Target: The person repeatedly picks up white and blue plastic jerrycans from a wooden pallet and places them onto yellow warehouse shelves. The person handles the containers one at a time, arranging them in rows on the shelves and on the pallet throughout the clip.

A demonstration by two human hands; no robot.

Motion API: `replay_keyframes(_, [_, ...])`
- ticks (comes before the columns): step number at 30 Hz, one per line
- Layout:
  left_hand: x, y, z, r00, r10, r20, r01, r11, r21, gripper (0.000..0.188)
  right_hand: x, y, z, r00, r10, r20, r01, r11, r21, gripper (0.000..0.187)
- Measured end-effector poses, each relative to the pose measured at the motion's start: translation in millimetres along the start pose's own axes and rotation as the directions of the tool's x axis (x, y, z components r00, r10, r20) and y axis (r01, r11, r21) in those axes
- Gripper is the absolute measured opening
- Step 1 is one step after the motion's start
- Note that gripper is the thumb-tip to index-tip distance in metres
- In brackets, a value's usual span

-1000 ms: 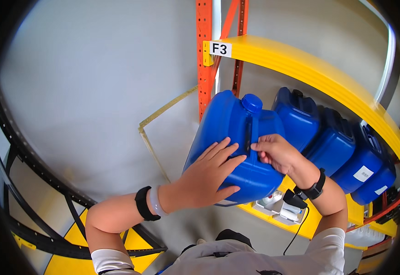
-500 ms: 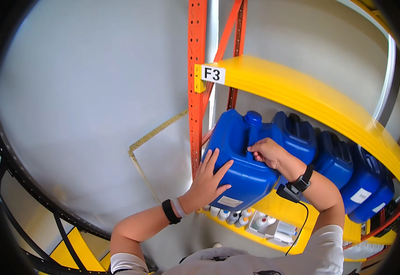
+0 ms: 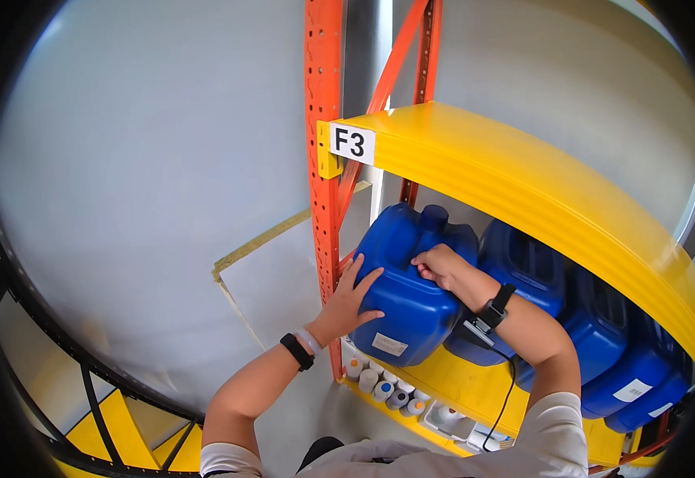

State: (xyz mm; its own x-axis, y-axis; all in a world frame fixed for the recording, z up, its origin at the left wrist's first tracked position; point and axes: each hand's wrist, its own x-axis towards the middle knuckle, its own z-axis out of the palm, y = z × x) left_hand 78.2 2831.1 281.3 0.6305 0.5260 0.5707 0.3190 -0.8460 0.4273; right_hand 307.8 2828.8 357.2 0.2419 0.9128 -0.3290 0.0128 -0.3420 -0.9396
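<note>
A blue plastic jerrycan point(image 3: 407, 311) with a blue screw cap stands at the left end of a yellow shelf point(image 3: 475, 386), near the orange upright. My right hand point(image 3: 441, 267) is closed around its top handle. Spread fingers of my left hand point(image 3: 346, 304) lie against the can's left side and front edge without wrapping round it. A white label shows low on the can's front face. To its right, several more blue jerrycans point(image 3: 574, 338) stand in a row.
An orange perforated rack post point(image 3: 324, 95) rises just left of the can. Overhead runs a yellow shelf beam point(image 3: 523, 171). Small bottles point(image 3: 383, 390) and a white bin point(image 3: 447, 422) sit on the level below. A black curved rail point(image 3: 45, 327) is at far left.
The jerrycan has gone further in under the upper beam and sits closer to the shelf and the orange post. Both hands have stayed on it. The view has shifted a little.
</note>
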Motion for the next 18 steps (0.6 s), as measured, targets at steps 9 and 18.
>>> replay_keyframes(9, [56.1, -36.6, 20.0, 0.999, 0.020, 0.043, -0.019, 1.000, -0.023, 0.083, 47.2, -18.8, -24.1, 1.000, -0.002, 0.008, 0.002, 0.998, 0.064, 0.016])
replay_keyframes(18, [106.3, -67.0, 37.3, 0.994, 0.027, 0.103, -0.018, 0.997, -0.081, 0.082, 55.9, -22.8, -41.6, 0.968, -0.197, -0.153, 0.198, 0.980, -0.009, 0.030])
